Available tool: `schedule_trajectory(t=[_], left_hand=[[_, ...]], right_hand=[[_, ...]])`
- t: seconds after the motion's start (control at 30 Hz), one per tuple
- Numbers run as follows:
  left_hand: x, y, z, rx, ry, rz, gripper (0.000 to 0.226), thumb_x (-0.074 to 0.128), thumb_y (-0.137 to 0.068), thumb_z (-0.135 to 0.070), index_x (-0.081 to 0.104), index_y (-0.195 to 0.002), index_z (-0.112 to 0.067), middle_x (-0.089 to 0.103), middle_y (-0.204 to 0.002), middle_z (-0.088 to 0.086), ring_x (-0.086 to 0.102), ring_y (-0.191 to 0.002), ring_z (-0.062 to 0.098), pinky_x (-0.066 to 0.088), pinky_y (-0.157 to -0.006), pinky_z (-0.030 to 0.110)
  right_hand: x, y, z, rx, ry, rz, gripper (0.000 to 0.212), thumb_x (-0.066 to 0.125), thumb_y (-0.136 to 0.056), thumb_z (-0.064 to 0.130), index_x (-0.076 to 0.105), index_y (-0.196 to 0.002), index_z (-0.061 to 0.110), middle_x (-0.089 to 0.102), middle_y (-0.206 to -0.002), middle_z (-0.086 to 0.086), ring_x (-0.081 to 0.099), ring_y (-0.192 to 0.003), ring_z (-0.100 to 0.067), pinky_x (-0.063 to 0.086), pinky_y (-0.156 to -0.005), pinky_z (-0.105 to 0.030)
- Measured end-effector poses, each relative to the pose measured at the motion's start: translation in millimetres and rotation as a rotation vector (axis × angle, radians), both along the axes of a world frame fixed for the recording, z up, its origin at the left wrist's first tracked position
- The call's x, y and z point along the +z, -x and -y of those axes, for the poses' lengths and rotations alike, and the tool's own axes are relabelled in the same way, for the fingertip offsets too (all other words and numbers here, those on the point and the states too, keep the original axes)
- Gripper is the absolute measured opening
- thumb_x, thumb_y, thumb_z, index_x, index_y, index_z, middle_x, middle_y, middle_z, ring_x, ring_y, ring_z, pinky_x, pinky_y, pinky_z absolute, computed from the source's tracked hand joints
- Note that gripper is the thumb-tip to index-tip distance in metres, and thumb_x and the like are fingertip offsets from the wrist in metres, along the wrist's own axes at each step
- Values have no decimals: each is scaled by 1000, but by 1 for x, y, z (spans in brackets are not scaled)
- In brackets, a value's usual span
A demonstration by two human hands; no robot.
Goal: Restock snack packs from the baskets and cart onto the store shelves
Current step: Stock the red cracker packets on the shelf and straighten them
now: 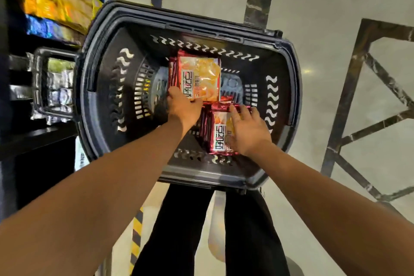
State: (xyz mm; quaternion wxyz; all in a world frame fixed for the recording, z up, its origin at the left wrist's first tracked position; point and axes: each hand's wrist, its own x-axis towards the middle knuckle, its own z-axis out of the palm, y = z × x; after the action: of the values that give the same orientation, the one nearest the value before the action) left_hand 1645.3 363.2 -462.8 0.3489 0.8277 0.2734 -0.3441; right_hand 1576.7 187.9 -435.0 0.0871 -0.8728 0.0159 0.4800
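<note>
A dark grey shopping basket (100, 87) stands in front of me, seen from above. Inside lie two stacks of red-and-orange snack packs. My left hand (182, 106) grips the near edge of the far stack (199, 76), fingers curled over it. My right hand (248, 131) rests on top of the near stack (218, 134), with the fingers spread and nearly straight. Both forearms reach down into the basket.
Store shelves (56, 0) with orange, yellow and blue packs run along the left, with silver packs (59, 87) lower down beside the basket handle (44, 83). A metal frame (358, 107) stands at the right on a pale floor. My dark trouser legs (201, 231) are below the basket.
</note>
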Motion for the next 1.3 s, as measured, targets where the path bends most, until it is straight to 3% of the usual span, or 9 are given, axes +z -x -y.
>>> schedule_trajectory(t=[0.17, 0.37, 0.47, 0.57, 0.67, 0.9, 1.07, 1.17, 1.3], left_hand=[[-10, -14, 5, 416, 85, 10, 47, 80, -88, -25, 40, -112, -13, 59, -112, 1, 60, -101, 15, 50, -87, 27], [-14, -32, -6, 497, 158, -168, 56, 84, -84, -30, 54, -123, -4, 61, -117, 9, 63, -107, 25, 51, -105, 39], [-3, -32, -11, 543, 234, -179, 30, 81, -87, -21, 52, -86, -16, 55, -82, -1, 54, -70, 11, 53, -75, 24], [15, -30, -18, 557, 241, -143, 25, 82, -86, -21, 59, -93, -13, 62, -86, 1, 61, -80, 16, 55, -74, 24], [46, -28, -25, 631, 261, -85, 33, 82, -85, -21, 57, -105, -11, 65, -104, 7, 65, -93, 22, 57, -87, 34], [157, -5, -48, 865, 292, 65, 41, 81, -86, -25, 62, -121, -15, 69, -107, 4, 63, -91, 19, 54, -69, 38], [253, 17, -61, 1062, 491, 186, 20, 70, -94, -21, 64, -113, -25, 74, -116, 9, 73, -102, 30, 61, -60, 46], [307, 39, -63, 1163, 566, 246, 43, 72, -89, -21, 57, -129, -22, 71, -124, 12, 69, -111, 34, 58, -72, 66], [370, 72, -65, 1260, 576, 316, 42, 73, -92, -20, 56, -130, -23, 62, -132, 14, 61, -119, 37, 61, -73, 60]], right_hand=[[-12, -6, 0, 1, 5, 24, 80, 74, -88, 46, 30, -148, 19, 27, -163, -14, 17, -153, -39, 29, -122, -55], [-5, -24, 0, 19, -11, 14, 54, 78, -86, 38, 43, -123, 17, 66, -113, -5, 58, -123, -31, 30, -116, -51], [8, -29, 3, 27, -36, 37, 50, 77, -88, 35, 42, -119, 16, 64, -100, -4, 63, -105, -32, 41, -102, -47], [34, -28, 4, -12, -83, 68, 57, 78, -88, 40, 34, -117, 18, 54, -83, 2, 59, -85, -28, 42, -80, -40], [64, -23, 4, -186, -135, 92, 58, 79, -87, 43, 36, -117, 19, 61, -93, -2, 62, -83, -26, 49, -70, -38], [160, -21, 20, -794, -311, 138, 60, 90, -76, 37, 59, -121, 13, 69, -109, 1, 69, -97, -22, 58, -91, -44], [249, -20, 26, -1204, -613, 121, 39, 88, -81, 27, 69, -113, 16, 79, -105, -6, 78, -87, -22, 64, -74, -46], [306, -20, 26, -1293, -771, 145, 36, 84, -86, 21, 69, -118, 12, 79, -106, -8, 78, -91, -26, 63, -74, -43], [375, -17, 28, -1235, -819, 196, 41, 84, -86, 22, 64, -120, 13, 78, -110, -7, 77, -95, -27, 62, -86, -52]])
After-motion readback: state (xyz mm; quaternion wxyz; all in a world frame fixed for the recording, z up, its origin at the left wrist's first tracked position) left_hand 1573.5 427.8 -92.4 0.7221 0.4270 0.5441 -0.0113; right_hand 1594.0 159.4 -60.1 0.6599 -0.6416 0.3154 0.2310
